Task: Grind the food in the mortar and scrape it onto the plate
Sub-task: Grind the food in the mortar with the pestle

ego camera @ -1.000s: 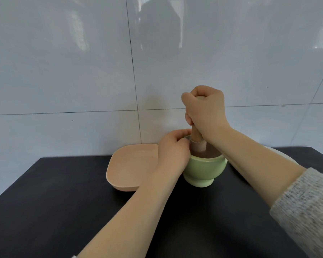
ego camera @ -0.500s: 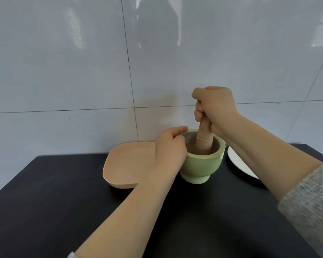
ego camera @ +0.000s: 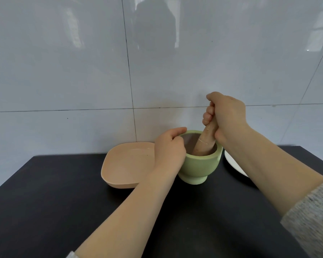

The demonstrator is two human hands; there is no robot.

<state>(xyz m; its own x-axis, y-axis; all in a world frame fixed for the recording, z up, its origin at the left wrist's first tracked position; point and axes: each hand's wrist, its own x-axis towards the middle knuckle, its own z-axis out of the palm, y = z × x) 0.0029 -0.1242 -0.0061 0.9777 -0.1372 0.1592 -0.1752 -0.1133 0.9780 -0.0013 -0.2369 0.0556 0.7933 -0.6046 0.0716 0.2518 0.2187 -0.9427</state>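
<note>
A pale green mortar (ego camera: 198,169) stands on the black table, right of centre. My left hand (ego camera: 169,148) grips its left rim, thumb over the edge. My right hand (ego camera: 226,116) is curled round the top of a wooden pestle (ego camera: 205,141), which leans from upper right down into the bowl. The food inside is hidden by the pestle and the mortar's wall. A pink square plate (ego camera: 125,164) lies just left of the mortar, partly behind my left hand. A white plate (ego camera: 233,163) peeks out behind my right forearm.
The black table (ego camera: 54,211) ends at a grey tiled wall (ego camera: 82,71) just behind the dishes. My grey knit sleeve (ego camera: 313,218) fills the lower right corner. The table's left edge runs diagonally at the lower left.
The pestle's top has swung to the right and now leans, where it stood nearly upright. The view shifted slightly, uncovering the white plate. My left hand kept its hold on the rim.
</note>
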